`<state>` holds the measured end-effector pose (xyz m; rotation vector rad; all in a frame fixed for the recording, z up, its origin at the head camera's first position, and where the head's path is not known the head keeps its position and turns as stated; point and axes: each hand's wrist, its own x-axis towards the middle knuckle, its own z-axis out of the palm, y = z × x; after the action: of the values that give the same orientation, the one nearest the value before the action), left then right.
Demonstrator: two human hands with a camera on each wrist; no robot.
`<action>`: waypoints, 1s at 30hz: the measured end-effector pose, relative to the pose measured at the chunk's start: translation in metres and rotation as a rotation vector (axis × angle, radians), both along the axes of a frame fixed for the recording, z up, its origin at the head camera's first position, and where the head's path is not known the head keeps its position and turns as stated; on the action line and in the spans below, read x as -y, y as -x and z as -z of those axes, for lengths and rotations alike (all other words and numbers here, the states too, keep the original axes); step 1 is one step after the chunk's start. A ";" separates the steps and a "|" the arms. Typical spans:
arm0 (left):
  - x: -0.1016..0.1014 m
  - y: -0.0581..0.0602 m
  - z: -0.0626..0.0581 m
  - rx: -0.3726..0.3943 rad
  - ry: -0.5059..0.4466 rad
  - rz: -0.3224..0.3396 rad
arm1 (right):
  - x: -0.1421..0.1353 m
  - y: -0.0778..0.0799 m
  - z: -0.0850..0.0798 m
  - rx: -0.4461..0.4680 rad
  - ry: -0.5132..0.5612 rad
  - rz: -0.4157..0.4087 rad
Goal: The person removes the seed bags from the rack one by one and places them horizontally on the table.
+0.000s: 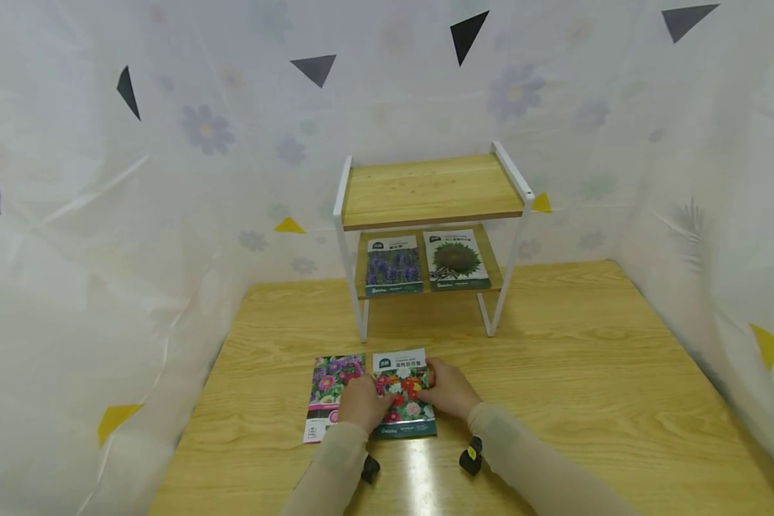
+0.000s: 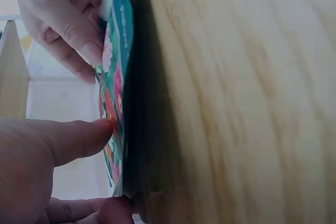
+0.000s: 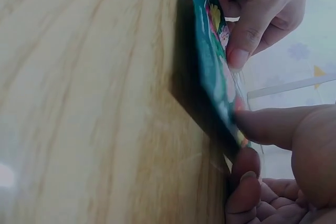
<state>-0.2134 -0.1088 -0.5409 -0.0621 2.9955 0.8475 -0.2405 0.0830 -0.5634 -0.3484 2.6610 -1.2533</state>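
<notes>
You've got your left hand (image 1: 364, 406) and right hand (image 1: 451, 389) pinching opposite sides of the red-and-white flower packet (image 1: 405, 387), thumbs on top, in front of the shelf (image 1: 432, 190) and closer to the left edge of the tabletop (image 1: 587, 358) than the right. The pink-striped packet (image 1: 323, 387) sits even nearer that edge, partly hidden by your left hand.

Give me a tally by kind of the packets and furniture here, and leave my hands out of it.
Rack: 1
Table: 1
Flower packets: 4 (purple-spike packet and sunflower-like packet on the rack; pink-and-purple packet on the table; mixed-flower packet held between the fingers of both hands)
Total: 6
</notes>
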 end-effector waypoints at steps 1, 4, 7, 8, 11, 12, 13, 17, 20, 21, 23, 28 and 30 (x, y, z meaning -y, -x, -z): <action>0.000 0.000 0.000 0.003 0.002 -0.002 | 0.000 0.000 0.001 -0.003 -0.008 0.001; -0.002 0.000 0.000 0.013 0.014 -0.007 | 0.000 0.001 0.002 -0.013 -0.030 0.005; -0.003 0.000 0.000 0.025 0.033 -0.015 | 0.001 0.000 0.001 -0.025 -0.051 0.015; -0.003 0.000 0.000 0.031 0.038 -0.018 | 0.001 -0.001 0.001 -0.029 -0.056 0.018; -0.004 0.000 0.001 0.039 0.056 -0.023 | 0.002 -0.002 -0.001 -0.038 -0.066 0.022; -0.004 0.000 0.001 0.040 0.058 -0.023 | 0.001 -0.002 0.000 -0.039 -0.068 0.022; -0.004 0.000 0.002 0.039 0.060 -0.025 | 0.001 -0.003 0.000 -0.041 -0.067 0.020; -0.005 0.000 0.003 0.032 0.056 -0.023 | 0.001 -0.003 0.000 -0.036 -0.068 0.025; -0.005 -0.001 0.004 0.024 0.055 -0.019 | 0.000 -0.003 0.001 -0.021 -0.067 0.035; -0.005 -0.001 0.004 0.022 0.055 -0.020 | 0.000 -0.003 0.001 -0.018 -0.065 0.035; -0.005 -0.002 0.004 0.000 0.065 -0.022 | -0.001 -0.003 0.001 -0.003 -0.046 0.042; -0.004 -0.004 0.001 -0.111 0.088 -0.027 | -0.006 -0.004 0.000 0.046 0.032 0.067; -0.003 -0.004 -0.002 -0.161 0.079 -0.024 | -0.008 -0.004 -0.001 0.058 0.055 0.079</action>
<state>-0.2092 -0.1053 -0.5390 -0.0328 3.1838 0.7718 -0.2369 0.0909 -0.5624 -0.2125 2.6190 -1.3402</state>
